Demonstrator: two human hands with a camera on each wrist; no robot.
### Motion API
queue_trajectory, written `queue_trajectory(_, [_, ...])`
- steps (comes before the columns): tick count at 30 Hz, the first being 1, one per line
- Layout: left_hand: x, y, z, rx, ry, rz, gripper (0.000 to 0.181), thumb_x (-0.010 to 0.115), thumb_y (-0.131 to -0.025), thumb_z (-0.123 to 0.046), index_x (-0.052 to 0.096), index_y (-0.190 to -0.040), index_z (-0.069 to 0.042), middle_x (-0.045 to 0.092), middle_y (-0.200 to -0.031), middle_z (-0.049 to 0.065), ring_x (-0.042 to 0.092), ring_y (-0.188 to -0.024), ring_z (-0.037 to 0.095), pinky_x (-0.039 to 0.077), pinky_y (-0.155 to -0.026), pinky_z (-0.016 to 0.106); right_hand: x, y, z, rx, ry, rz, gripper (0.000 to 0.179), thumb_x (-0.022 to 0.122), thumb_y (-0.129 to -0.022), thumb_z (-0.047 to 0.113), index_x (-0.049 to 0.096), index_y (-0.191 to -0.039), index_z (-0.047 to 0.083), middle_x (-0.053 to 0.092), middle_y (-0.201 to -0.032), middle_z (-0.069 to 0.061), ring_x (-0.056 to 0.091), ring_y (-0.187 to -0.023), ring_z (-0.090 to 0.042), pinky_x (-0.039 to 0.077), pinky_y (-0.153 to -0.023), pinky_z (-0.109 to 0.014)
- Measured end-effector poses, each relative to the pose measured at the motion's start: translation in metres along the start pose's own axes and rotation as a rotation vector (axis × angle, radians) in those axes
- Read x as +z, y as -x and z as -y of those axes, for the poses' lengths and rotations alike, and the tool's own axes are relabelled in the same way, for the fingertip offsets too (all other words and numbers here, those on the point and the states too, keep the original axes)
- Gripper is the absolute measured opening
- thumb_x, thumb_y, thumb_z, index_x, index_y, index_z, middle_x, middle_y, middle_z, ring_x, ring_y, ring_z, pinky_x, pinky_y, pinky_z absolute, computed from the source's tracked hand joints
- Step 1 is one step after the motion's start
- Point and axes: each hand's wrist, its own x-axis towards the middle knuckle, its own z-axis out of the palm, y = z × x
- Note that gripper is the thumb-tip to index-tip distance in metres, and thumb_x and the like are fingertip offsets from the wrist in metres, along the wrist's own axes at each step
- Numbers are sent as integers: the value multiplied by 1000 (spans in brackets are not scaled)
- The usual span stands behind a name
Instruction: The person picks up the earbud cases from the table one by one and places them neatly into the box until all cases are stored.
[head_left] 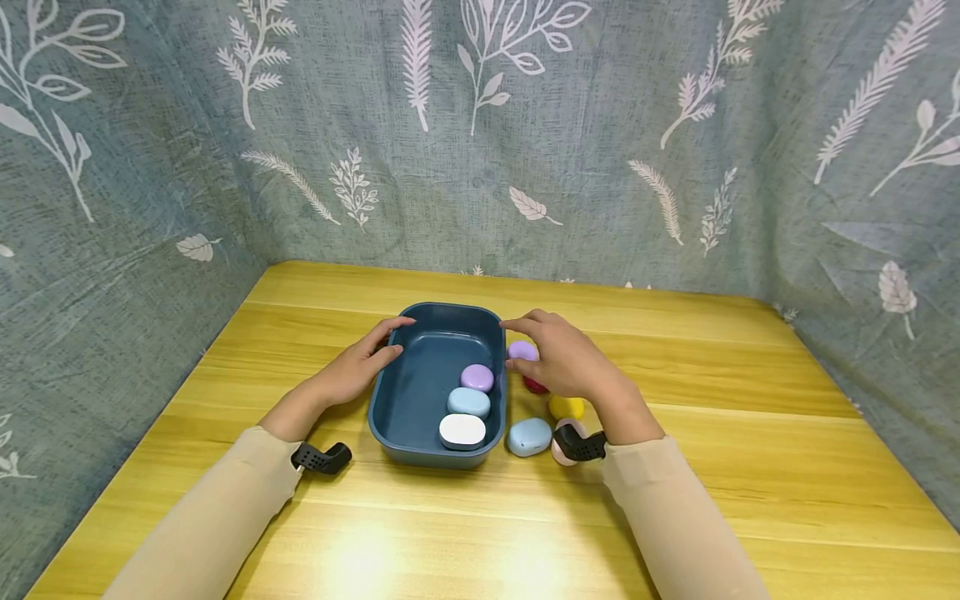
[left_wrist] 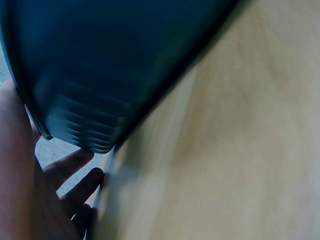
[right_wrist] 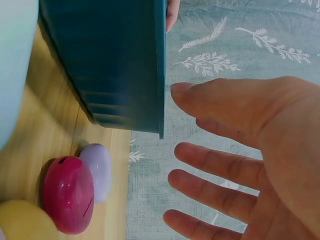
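Note:
A dark blue rectangular bin (head_left: 427,367) stands on the wooden table, with a purple oval case (head_left: 477,378), a light blue one (head_left: 468,403) and a white one (head_left: 462,432) along its right side. My left hand (head_left: 352,367) rests at the bin's left rim, fingers loosely extended. In the left wrist view its fingers (left_wrist: 75,170) lie by the bin's outer end. My right hand (head_left: 558,350) hovers at the right rim with fingers spread. In the right wrist view the thumb and fingers are apart from the bin wall (right_wrist: 115,60), holding nothing.
Right of the bin lie more oval cases: purple (head_left: 522,351), magenta (right_wrist: 68,195), yellow (head_left: 566,407), light blue (head_left: 529,437) and pale pink (head_left: 566,454), partly under my right wrist. A patterned grey-blue cloth (head_left: 480,208) hangs behind the table (head_left: 420,533).

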Motion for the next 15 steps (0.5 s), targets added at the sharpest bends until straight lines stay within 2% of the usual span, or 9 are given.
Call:
queue_trajectory(7, [0, 0, 1, 4, -2, 3, 49, 38, -105, -39, 26, -151, -29, 21, -160, 2, 25, -146, 29, 25, -116, 55, 0, 0, -5, 34, -15, 16, 51, 67, -91, 31, 53, -139, 21, 54, -136, -4, 49, -127, -26, 42, -106, -48])
queue_trajectory(15, [0, 0, 0, 8, 0, 2, 48, 38, -105, -34, 26, -151, -28, 21, -160, 2, 25, -146, 29, 25, -117, 55, 3, -1, -9, 70, -9, 30, 48, 67, -91, 32, 54, -136, 21, 54, -133, -4, 50, -124, -26, 42, -105, -48])
